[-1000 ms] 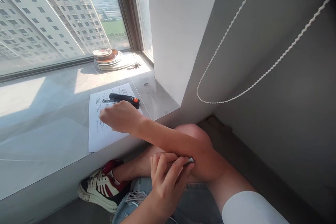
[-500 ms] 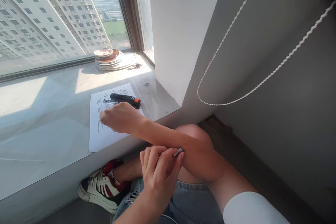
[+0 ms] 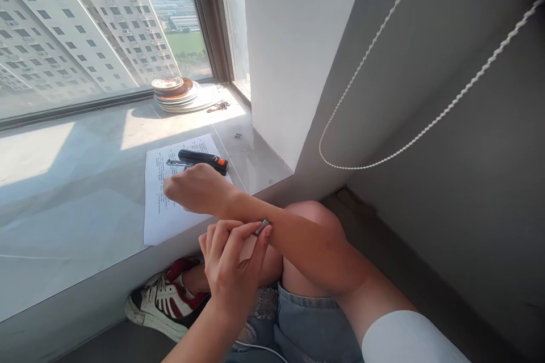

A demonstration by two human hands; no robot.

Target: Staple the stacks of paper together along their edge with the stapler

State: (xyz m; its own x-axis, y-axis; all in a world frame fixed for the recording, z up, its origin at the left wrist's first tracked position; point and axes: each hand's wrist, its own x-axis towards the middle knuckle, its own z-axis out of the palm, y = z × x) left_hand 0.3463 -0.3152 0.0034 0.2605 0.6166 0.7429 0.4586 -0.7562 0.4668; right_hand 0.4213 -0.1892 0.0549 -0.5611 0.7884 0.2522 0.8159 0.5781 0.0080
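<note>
Between the thumb and index finger of my left hand (image 3: 230, 258) is a short grey strip of staples (image 3: 263, 227), close beside my right forearm. My right hand (image 3: 198, 188) is curled over a black stapler (image 3: 202, 157) with an orange patch at one end. A metal part of the stapler sticks out to the left, apart from its black top. The fingers of my right hand are mostly hidden beneath it, though they look closed on the stapler's near side. Under both lies a printed sheet of paper (image 3: 158, 221) on the windowsill.
Small staple pieces (image 3: 238, 135) lie on the windowsill (image 3: 85, 198), right of the paper. A stack of plates (image 3: 176, 102) stands at the window, with small dark items (image 3: 218, 106) beside it. A beaded blind cord (image 3: 361, 168) hangs at right. My knees are below the sill.
My left hand has moved left and slightly up along my right forearm, carrying the strip of staples. My right hand and the stapler have hardly moved.
</note>
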